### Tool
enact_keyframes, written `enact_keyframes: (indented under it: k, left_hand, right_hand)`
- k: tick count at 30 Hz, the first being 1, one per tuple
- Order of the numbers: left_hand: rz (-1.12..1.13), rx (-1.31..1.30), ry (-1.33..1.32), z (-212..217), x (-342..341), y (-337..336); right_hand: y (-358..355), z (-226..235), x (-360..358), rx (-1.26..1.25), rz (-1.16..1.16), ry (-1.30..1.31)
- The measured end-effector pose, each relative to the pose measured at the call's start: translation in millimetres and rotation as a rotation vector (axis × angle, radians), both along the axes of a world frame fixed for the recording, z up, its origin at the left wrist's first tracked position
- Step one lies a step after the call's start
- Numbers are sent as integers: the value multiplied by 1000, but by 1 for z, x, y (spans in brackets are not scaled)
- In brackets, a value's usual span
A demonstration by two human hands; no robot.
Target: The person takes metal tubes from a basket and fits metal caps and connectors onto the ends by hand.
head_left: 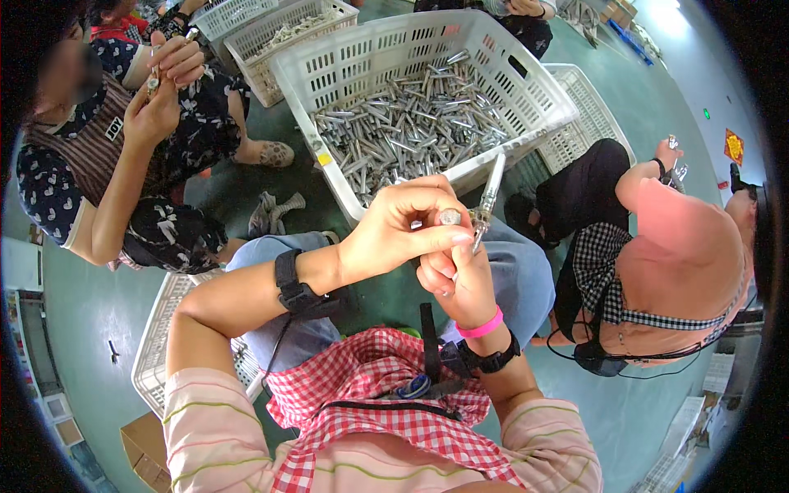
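My left hand (399,226) is closed in a pinch, with a small round-ended metal piece (449,217) between thumb and index finger; the rest of that piece is hidden by the fingers. Just beside it, my right hand (462,279) is curled closed around the lower end of a slim silvery bolt-like part (491,187), which points up and slightly right. The two hands touch or nearly touch over my lap. Beyond them stands a white slotted plastic crate (362,70) holding a heap of similar silvery metal parts (419,119).
At the left a seated person (90,156) handles a small metal part, and at the right another person (674,255) sits close by. More white crates stand at the far left (288,37), right (588,107) and near left (160,345). A cardboard box (144,452) is at the lower left.
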State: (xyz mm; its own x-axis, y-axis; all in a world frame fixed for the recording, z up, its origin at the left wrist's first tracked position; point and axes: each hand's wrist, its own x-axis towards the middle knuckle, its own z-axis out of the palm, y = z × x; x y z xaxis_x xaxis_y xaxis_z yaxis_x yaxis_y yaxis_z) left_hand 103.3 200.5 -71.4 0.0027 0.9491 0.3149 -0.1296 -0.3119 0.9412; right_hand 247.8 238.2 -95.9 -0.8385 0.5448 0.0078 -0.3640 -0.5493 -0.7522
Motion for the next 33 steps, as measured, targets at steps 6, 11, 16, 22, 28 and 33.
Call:
enact_keyframes:
  k: [6,11,16,22,28,33]
  left_hand:
    - [-15,0,86,0,1,-1]
    - [81,-54,188,10,0,-3]
    - [-11,-69,-116,2,3,-1]
    - [-69,-80,-215,7,-4,-2]
    - [-33,-148,-94,2,-4,3]
    - [-15,-65,-76,-2,-5,3]
  right_hand:
    - [0,-5,0,-106,66,68]
    - [6,-2,-3,-132,96,176]
    - [3,0,-3,-232,45,169]
    - [4,1,-2,7,41,0]
    - [4,-5,1,-32,55,11]
    - [4,-6,-1,-10,63,37]
